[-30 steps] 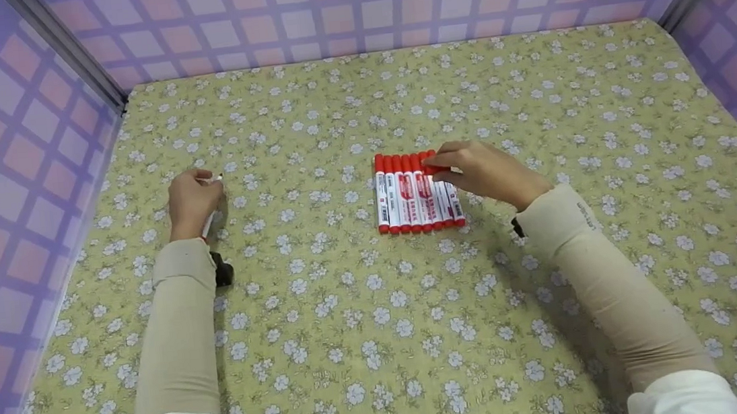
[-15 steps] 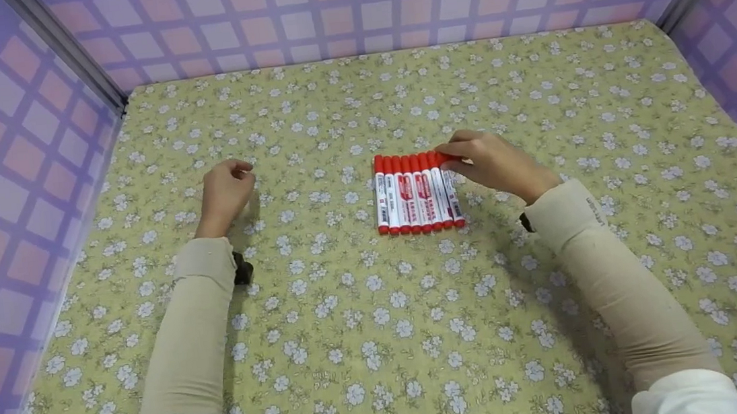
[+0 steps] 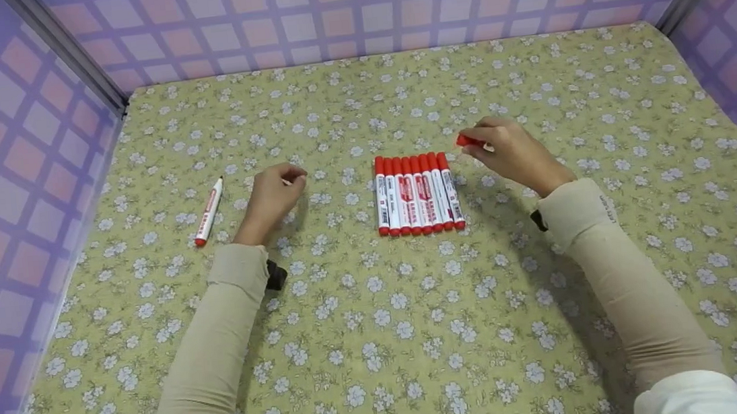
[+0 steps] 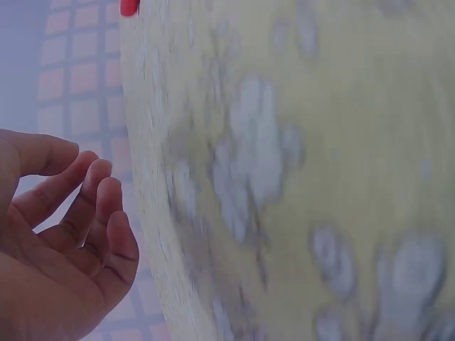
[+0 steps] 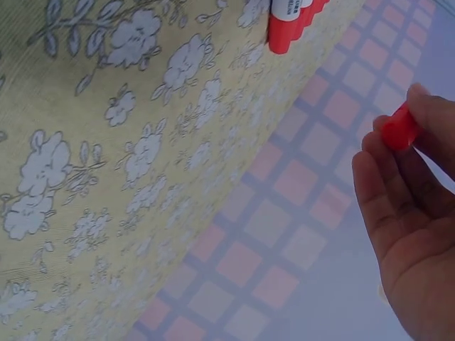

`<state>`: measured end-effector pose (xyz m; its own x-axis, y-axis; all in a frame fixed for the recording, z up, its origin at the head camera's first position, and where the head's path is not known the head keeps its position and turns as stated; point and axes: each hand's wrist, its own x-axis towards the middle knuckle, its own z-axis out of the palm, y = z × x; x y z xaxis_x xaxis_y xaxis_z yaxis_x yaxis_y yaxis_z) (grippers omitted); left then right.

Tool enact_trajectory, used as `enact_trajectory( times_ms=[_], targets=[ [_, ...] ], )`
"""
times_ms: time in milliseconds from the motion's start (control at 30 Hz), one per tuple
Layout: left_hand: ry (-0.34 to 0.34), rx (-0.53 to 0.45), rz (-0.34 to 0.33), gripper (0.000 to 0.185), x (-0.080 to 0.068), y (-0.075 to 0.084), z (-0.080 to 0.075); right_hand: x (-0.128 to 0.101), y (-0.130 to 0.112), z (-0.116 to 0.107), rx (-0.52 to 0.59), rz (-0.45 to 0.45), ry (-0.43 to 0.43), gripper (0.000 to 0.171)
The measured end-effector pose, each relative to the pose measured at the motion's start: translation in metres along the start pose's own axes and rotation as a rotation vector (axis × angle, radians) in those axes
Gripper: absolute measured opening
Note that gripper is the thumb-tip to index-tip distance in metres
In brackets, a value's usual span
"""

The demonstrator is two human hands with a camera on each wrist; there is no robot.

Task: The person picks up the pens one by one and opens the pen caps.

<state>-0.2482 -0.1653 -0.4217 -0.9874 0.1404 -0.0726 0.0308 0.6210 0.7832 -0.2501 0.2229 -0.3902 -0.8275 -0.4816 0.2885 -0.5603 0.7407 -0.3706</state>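
Note:
My right hand (image 3: 505,153) is raised off the far right corner of a row of markers (image 3: 418,195) and pinches a red marker cap (image 3: 467,140) between thumb and fingers. In the right wrist view the cap (image 5: 400,129) sits at the fingertips, above the cloth. The markers lie side by side, white with red caps pointing away from me. My left hand (image 3: 273,196) hovers to the left of the row, holding nothing, its fingers loosely bent as the left wrist view (image 4: 71,220) also shows. Left of that hand lies an uncapped red-and-white marker (image 3: 209,212), dark tip pointing away.
A yellow-green flowered cloth (image 3: 368,342) covers the table. Chequered purple and pink panels (image 3: 350,12) stand along its back and both sides.
My left hand has let go of the uncapped marker and moved right toward the row. My right hand has lifted away from the row, up and right, with the cap.

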Motion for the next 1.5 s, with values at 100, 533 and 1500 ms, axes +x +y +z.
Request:
enact_trajectory(
  times_ms=[100,533,1500],
  targets=[
    [-0.027,-0.018,0.010,0.032,-0.002,0.006,0.009,-0.001,0.005,-0.002,0.031,0.068,0.003,0.030],
    [-0.117,-0.032,0.066,0.028,-0.010,0.029,0.042,-0.009,0.034,-0.008,0.114,0.332,0.024,0.038],
    [-0.294,-0.011,0.153,0.021,-0.038,0.058,0.085,-0.050,0.100,-0.033,0.170,0.667,0.161,0.044]
  ],
)
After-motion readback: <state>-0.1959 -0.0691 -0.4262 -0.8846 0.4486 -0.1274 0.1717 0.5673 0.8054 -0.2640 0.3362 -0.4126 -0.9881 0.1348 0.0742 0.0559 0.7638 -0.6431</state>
